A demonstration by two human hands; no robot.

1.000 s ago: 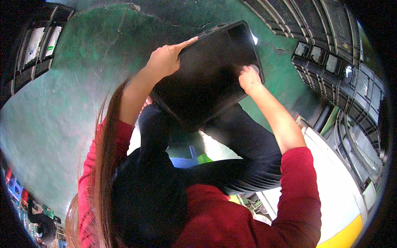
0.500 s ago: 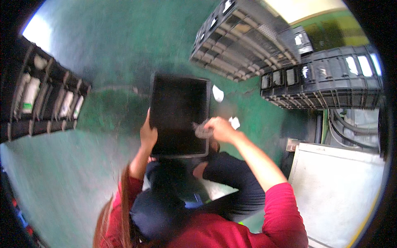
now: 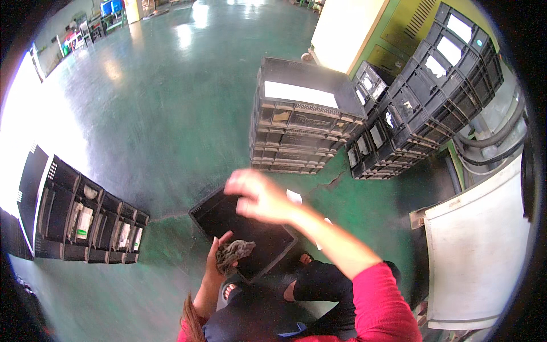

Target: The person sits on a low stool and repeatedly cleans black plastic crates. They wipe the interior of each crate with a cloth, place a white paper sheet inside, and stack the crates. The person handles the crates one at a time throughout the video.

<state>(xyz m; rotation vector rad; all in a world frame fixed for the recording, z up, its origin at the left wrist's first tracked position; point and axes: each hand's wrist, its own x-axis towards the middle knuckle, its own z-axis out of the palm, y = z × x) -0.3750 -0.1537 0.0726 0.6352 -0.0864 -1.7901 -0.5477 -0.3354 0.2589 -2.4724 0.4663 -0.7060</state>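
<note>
Grey rag (image 3: 235, 255), apparently, in left grip (image 3: 213, 262)

A crumpled, mottled grey-brown cloth (image 3: 232, 256) is sitting bunched in the left hand (image 3: 213, 259), its ragged end poking out rightward above the near part of a black, straight-sided crate (image 3: 270, 245). The crate is lying askew near the person's feet (image 3: 229, 292), its open side facing up and its dark inside showing, while the right hand (image 3: 256, 196) is hiding some of its far side.
</note>
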